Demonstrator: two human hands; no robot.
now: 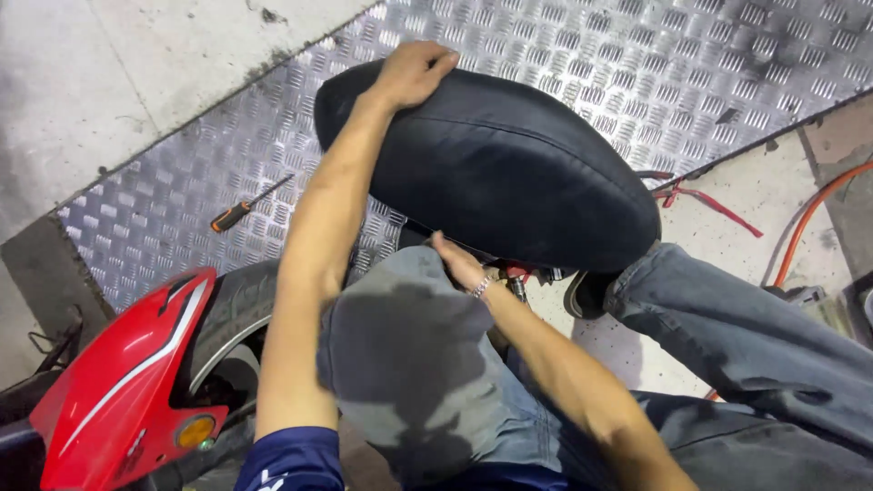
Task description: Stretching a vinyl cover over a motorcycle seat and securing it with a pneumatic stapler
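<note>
My left hand [414, 73] grips the far end of the big black seat [500, 173], my right hand [457, 262] holds underneath; it feels soft, smooth, probably bulky.

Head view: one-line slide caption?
Left hand grips black scooter seat; right hand reaches beneath it, screwdriver nearby.

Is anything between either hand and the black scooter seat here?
Nothing visible. The left hand rests directly on the far end of the black seat. The right hand reaches under the seat's near edge, above the raised knee; its fingertips are hidden there, so contact cannot be confirmed.
</note>
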